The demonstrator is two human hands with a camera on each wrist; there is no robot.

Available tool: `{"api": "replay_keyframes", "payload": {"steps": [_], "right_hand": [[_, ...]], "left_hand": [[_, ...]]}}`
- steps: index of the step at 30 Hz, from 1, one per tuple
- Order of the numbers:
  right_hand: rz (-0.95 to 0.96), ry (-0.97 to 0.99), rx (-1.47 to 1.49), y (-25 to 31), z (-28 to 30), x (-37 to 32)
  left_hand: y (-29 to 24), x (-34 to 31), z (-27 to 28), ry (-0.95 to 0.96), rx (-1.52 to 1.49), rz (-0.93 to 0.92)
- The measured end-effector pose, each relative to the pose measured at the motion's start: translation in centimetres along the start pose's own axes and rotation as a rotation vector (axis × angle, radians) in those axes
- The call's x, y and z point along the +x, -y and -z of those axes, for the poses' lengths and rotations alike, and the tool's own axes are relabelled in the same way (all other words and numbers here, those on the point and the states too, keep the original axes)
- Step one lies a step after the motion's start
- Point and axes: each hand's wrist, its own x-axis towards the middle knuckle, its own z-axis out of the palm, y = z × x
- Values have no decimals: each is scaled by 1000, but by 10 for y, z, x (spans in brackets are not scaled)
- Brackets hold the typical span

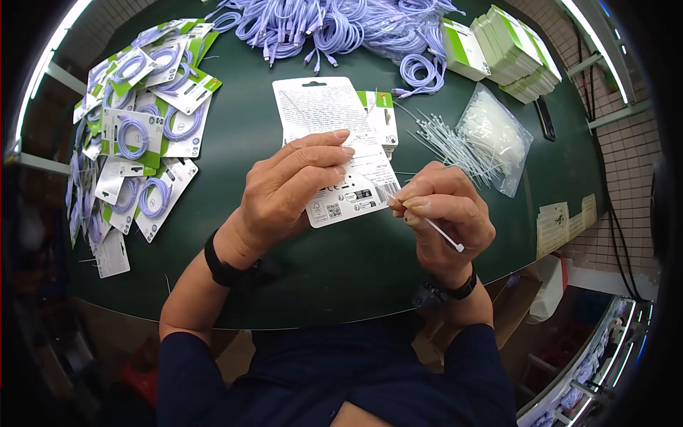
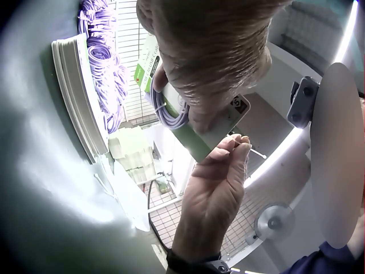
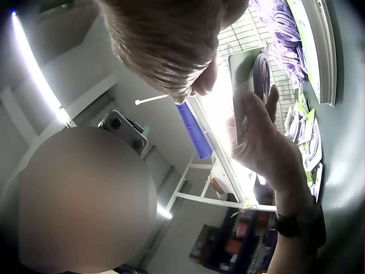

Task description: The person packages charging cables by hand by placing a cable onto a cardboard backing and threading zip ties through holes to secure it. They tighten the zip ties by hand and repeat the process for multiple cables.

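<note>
My left hand (image 1: 274, 192) grips a white printed packaging card (image 1: 327, 107), its fingers across the text side that faces up. On the card's other, green-and-white face lies a coiled purple cable (image 2: 168, 118), seen in the left wrist view. Close by the card's lower right corner, my right hand (image 1: 452, 213) pinches a white cable tie (image 1: 447, 236) between thumb and fingers. The tie's head end sticks out toward me, while the rest is mostly hidden by the fingers. Partly under the held card is another card (image 1: 385, 117) on the green table (image 1: 299, 292).
A pile of carded purple cables (image 1: 135, 135) covers the table's left side. Loose coiled cables (image 1: 313, 28) are heaped at the back. Stacked cards (image 1: 498, 53) stand at back right. Loose cable ties (image 1: 452, 146) lie beside a clear bag of ties (image 1: 501, 135).
</note>
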Motion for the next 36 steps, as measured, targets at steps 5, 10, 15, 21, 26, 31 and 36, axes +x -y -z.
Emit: {"api": "replay_keyframes", "payload": {"steps": [5,10,15,21,26,31,36], "right_hand": [[-38,-3,39,1,-1,-1],[-56,32,47,0,0,-2],[-80,51,43,-1,-1,-3],[-104,84,-18,-4,-1,0],[-273,184,-86,2,5,8],[-368,266,-13,11,20,19],[-511,397,153,16,32,28]], "left_hand": [[-5,3,0,0,-12,33],[-5,3,0,-3,-7,25],[-6,3,1,1,-4,30],[-9,5,-1,-12,-6,14],[-19,4,-1,54,50,-26],[-41,10,4,66,122,-83],[-72,14,18,130,280,-66]]}}
